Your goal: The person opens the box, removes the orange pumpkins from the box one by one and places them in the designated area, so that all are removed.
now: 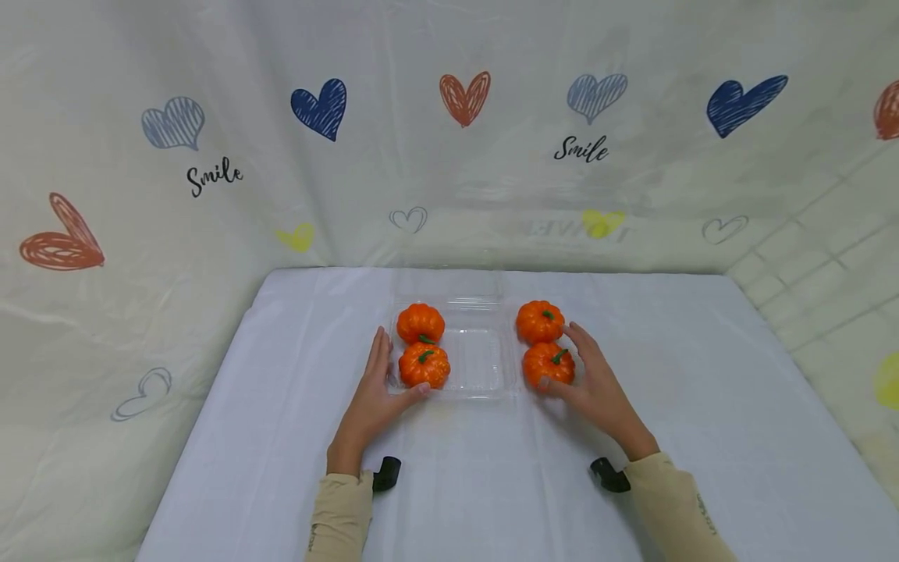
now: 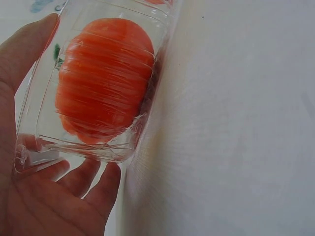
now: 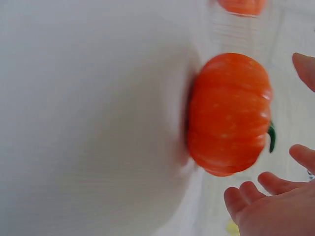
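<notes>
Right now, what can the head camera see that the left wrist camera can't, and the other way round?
Only the head view shows the right hand, the tan sleeves, all four pumpkins together and the "Smile" lettering.

Only the left wrist view shows the clear container close up from the side, with ridges in its wall streaking the look of one pumpkin inside.

Both share the left hand at the container, a pumpkin inside it, and the white cloth.
</notes>
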`<move>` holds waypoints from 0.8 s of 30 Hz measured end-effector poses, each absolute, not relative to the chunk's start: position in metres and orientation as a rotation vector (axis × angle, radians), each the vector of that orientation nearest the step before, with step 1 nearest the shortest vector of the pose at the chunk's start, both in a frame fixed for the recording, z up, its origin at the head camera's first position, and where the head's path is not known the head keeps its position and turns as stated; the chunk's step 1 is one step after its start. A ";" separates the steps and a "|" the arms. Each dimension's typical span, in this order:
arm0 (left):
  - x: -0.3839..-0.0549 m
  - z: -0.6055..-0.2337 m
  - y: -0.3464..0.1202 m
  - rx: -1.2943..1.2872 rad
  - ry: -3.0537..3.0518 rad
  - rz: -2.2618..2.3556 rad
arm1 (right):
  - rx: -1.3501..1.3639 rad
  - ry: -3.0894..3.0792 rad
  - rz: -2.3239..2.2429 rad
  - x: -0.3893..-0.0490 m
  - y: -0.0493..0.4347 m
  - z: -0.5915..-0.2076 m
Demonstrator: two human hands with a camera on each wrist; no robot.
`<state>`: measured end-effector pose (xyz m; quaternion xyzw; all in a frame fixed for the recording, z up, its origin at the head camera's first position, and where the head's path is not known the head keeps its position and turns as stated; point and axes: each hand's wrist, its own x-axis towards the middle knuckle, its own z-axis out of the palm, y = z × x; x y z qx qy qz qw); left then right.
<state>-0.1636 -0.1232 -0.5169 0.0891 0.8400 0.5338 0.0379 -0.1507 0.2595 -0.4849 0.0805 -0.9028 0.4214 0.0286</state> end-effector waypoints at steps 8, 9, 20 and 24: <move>-0.163 -0.516 -0.123 0.271 2.575 1.637 | 0.243 -2.679 1.511 -0.158 0.259 -0.465; -0.163 -0.516 -0.123 0.268 2.575 1.636 | 0.249 -2.668 1.516 -0.159 0.258 -0.463; -0.161 -0.515 -0.124 0.263 2.583 1.629 | 0.269 -2.574 1.649 -0.172 0.230 -0.444; -0.161 -0.515 -0.124 0.265 2.569 1.638 | 0.297 -2.523 1.722 -0.177 0.221 -0.441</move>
